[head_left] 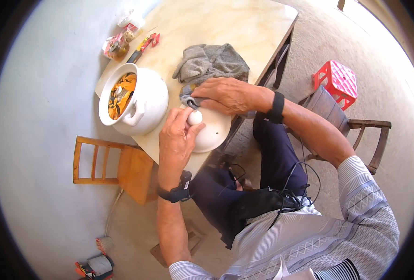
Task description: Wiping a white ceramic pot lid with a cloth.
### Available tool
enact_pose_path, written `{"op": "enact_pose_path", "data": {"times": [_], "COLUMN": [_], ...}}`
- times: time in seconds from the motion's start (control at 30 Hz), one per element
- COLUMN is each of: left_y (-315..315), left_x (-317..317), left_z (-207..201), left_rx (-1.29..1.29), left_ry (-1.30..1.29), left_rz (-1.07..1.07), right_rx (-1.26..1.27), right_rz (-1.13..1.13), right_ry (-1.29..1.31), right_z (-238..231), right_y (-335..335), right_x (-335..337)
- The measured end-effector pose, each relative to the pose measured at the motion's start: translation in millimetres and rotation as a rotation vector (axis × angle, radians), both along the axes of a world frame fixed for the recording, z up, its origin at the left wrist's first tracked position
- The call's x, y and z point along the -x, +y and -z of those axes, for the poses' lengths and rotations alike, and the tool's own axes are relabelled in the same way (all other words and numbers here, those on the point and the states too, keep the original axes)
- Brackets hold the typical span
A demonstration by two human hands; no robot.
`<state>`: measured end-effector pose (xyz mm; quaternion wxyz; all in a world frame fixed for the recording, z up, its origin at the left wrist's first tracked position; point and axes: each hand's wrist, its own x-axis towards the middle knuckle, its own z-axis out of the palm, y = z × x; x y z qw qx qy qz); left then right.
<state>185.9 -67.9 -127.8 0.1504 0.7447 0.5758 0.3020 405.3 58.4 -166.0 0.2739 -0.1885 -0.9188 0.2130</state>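
Observation:
A white ceramic lid (217,129) with a round knob (195,117) lies at the table's near edge. My left hand (176,133) pinches the knob between thumb and fingers. My right hand (225,95) presses a grey cloth (211,63) against the far side of the lid, close to the knob. Most of the cloth lies bunched on the table beyond that hand. To the left stands a white lidless pot (151,95), its mouth facing up and toward the wall. Inside it are orange pieces (128,84) and something greyish that I cannot make out.
Behind the pot are a small jar (118,50), packets and a red-and-black item (144,46) on the pale table (235,23). A wooden chair (134,172) stands at the left, a darker chair (328,109) and a red stool (337,81) at the right. Loose cables (316,179) hang over my lap.

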Motion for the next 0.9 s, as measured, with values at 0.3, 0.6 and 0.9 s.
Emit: {"op": "enact_pose_path", "data": {"times": [0.3,0.6,0.9], "left_y": [3.8,-6.7,-8.5], "left_x": [21.4,0.2,7.4], "left_z": [-9.3,3.7,-3.5], "left_rx": [0.049,-0.016,-0.087], "left_ry": [0.031,-0.034,0.003], "left_rz": [0.107,-0.101,0.05], "right_rx": [0.075,0.438,0.071], "right_rz": [0.209,0.244,0.074], "right_ry": [0.122,0.283,0.345], "right_z": [14.6,5.3,17.5], "right_y": [6.8,-0.6,-67.0], "right_x": [9.2,-3.0,-26.8]}}
